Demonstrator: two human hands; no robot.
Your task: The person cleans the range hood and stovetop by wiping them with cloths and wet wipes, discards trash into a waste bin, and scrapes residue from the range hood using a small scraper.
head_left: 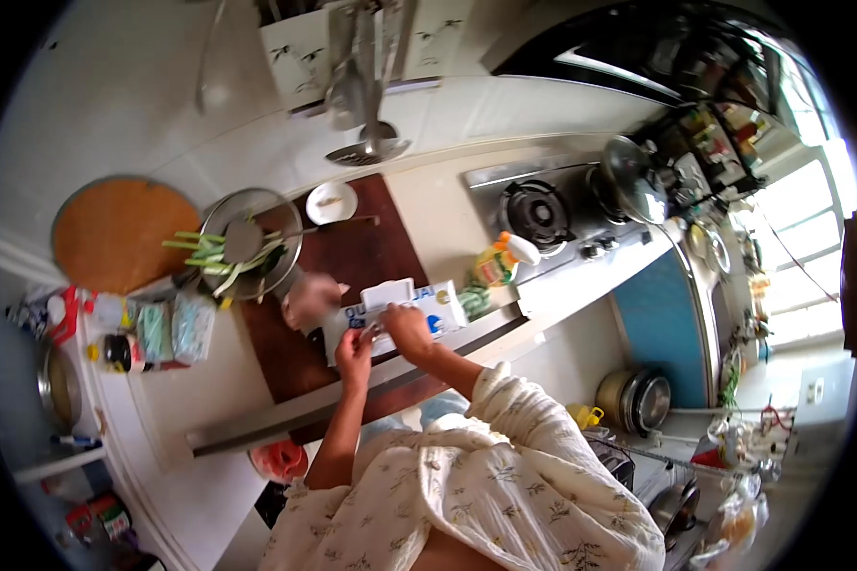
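My left hand (354, 356) and my right hand (406, 329) are close together over a white package with blue lettering (436, 303). Both are closed, fingertips pinching a small whitish piece between them; its kind is too small to make out. Just above my right hand is a small white rectangular piece (388, 292) on the package. The package lies at the front of a dark wooden cutting board (338, 262). Left of the package, a blurred pinkish lump (314, 301) rests on the board.
A cleaver (245, 241) lies across a metal bowl (290, 205) with green stalks (200, 249). Beyond are a small white dish (331, 203), a round wooden board (124, 233) and hanging utensils (376, 143). Rightward stand a yellow bottle (495, 265) and a gas stove (540, 216).
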